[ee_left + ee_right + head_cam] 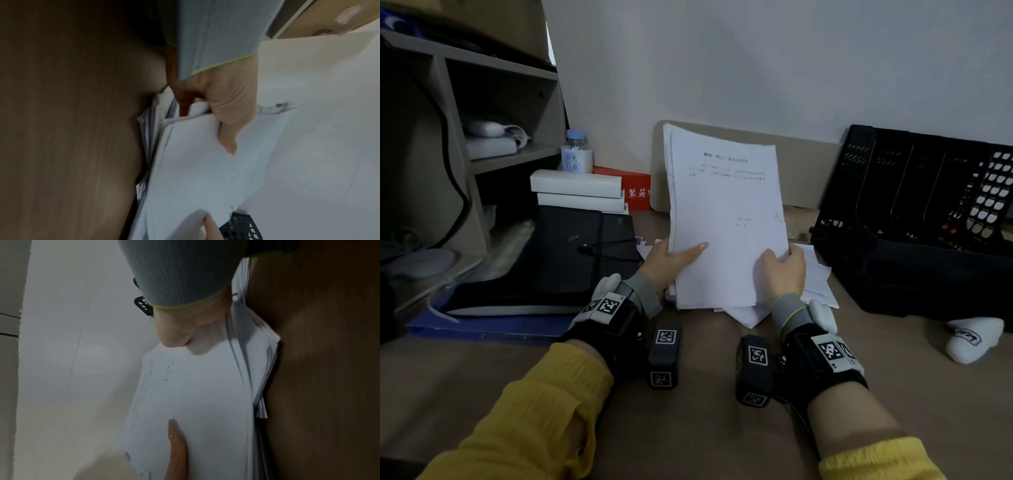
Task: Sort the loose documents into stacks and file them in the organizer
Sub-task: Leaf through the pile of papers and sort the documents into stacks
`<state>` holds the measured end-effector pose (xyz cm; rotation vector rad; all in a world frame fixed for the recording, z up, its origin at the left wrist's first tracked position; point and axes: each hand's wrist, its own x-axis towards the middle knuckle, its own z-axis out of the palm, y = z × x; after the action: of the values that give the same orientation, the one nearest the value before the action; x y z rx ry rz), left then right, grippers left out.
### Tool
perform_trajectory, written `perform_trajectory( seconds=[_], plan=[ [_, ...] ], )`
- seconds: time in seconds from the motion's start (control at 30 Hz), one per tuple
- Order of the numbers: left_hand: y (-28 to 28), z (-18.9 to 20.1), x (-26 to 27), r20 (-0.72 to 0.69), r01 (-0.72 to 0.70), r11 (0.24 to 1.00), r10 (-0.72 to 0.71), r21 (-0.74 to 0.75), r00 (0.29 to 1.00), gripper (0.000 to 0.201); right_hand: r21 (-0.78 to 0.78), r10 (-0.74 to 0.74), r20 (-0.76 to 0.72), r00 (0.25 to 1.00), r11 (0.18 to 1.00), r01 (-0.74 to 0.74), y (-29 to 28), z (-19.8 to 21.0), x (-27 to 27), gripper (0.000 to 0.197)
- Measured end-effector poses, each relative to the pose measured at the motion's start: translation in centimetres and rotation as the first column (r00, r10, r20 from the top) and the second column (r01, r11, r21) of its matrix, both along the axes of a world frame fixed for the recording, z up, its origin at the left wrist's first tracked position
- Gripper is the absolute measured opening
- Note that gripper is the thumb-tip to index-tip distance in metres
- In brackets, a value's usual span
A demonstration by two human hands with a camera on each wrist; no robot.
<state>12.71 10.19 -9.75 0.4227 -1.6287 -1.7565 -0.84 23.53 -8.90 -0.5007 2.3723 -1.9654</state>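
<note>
A thick stack of white printed documents (726,219) stands upright on the wooden desk, its lower edge on several loose sheets (815,274) lying flat. My left hand (671,260) grips the stack's lower left edge, thumb laid across the front page. My right hand (784,267) grips the lower right edge, thumb on the front and fingers behind. The left wrist view shows my left hand (222,113) on the stack (205,170); the right wrist view shows my right hand (185,331) on the front page (195,394). The black mesh file organizer (914,212) sits at the right.
A black folder (558,257) with a paper clip lies at the left, over a blue folder (482,329). White boxes (578,192), a labelled bottle (577,150) and a red box (633,188) stand behind. Wooden shelving (482,102) rises at the far left. A white sock (972,337) lies at the right.
</note>
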Motion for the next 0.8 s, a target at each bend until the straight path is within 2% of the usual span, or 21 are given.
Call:
perform_trajectory(
  seconds=[0.13, 0.27, 0.43, 0.6, 0.73, 0.8],
  plan=[
    [0.4, 0.3, 0.3, -0.06, -0.037, 0.999, 0.036, -0.015, 0.998, 0.026, -0.096, 0.003, -0.051, 0.999, 0.995, -0.008, -0.3, -0.1, 0.0, 0.05],
    [0.6, 0.5, 0.3, -0.101, -0.063, 0.998, 0.064, 0.016, 0.993, 0.02, -0.164, 0.002, -0.114, 0.994, 0.986, -0.021, -0.4, 0.0, 0.2, 0.017],
    [0.7, 0.8, 0.4, -0.156, -0.149, 0.988, 0.153, 0.034, 0.976, 0.015, -0.248, 0.061, -0.221, 0.973, 0.962, -0.116, -0.5, 0.4, 0.8, 0.009],
    [0.6, 0.7, 0.3, -0.171, -0.136, 0.99, 0.14, 0.035, 0.975, 0.015, -0.252, 0.215, -0.205, 0.955, 0.931, -0.264, -0.7, 0.7, 1.7, 0.02],
    [0.3, 0.5, 0.1, -0.072, -0.086, 0.996, 0.087, 0.015, 0.994, 0.023, -0.253, 0.256, -0.113, 0.96, 0.927, -0.277, -0.8, 0.3, 1.5, 0.034],
    [-0.1, 0.3, -0.1, 0.001, -0.077, 0.997, 0.077, 0.007, 0.997, 0.032, -0.262, 0.282, -0.059, 0.958, 0.921, -0.288, -0.9, 0.1, 1.4, 0.031]
  ],
)
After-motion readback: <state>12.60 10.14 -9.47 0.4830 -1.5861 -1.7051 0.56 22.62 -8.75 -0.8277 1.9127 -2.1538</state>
